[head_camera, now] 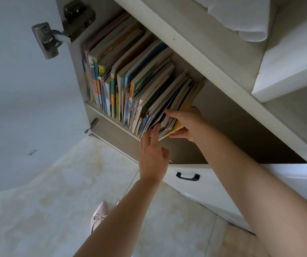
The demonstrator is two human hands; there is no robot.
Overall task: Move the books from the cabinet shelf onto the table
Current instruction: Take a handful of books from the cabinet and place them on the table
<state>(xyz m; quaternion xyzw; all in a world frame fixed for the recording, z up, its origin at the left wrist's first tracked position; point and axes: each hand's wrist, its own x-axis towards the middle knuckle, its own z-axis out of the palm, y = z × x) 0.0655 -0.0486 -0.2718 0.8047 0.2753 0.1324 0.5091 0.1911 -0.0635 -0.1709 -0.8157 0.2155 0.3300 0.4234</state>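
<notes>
Fingers point(169, 113) of my right hand point(187, 125) clamped the leaning bundle of thin colourful paperback books point(167, 101); left hand point(153, 156) fingers spread against their spines.

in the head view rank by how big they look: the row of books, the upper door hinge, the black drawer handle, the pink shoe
1. Row of books, by far the largest.
2. Upper door hinge.
3. Pink shoe, partly hidden by the left arm.
4. Black drawer handle, smallest.
The hinge sits nearest the camera, so its rank is unsure.
</notes>
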